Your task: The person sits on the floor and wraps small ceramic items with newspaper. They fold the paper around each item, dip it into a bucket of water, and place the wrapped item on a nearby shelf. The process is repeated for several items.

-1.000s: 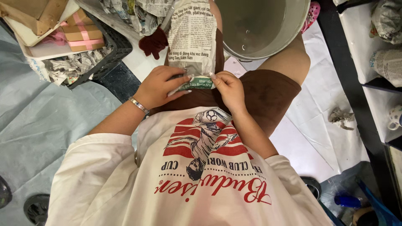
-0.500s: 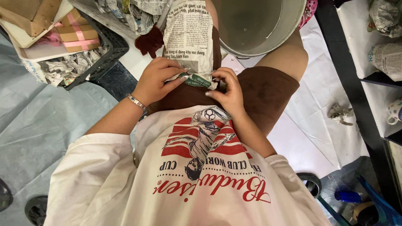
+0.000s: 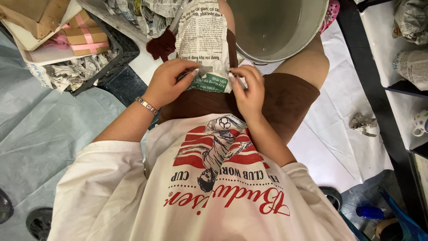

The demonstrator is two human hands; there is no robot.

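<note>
Your left hand [image 3: 167, 87] and right hand [image 3: 248, 91] both pinch the near end of the newspaper-wrapped bundle [image 3: 204, 42], which lies on your lap with its long axis running from 6 toward 12 o'clock. The two hands sit at 9 and 3 o'clock of that folded end, equally near, fingertips closed on the paper flap. A grey metal basin [image 3: 307, 40] stands at 1 o'clock, just beside the bundle.

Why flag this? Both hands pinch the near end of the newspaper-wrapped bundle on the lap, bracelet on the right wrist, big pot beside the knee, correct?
One slip: the bracelet is on the left wrist, not the right, as the head view shows. The rest holds: left hand and right hand pinch the near end of the newspaper-wrapped bundle on the lap, with the big pot beside the knee.
</note>
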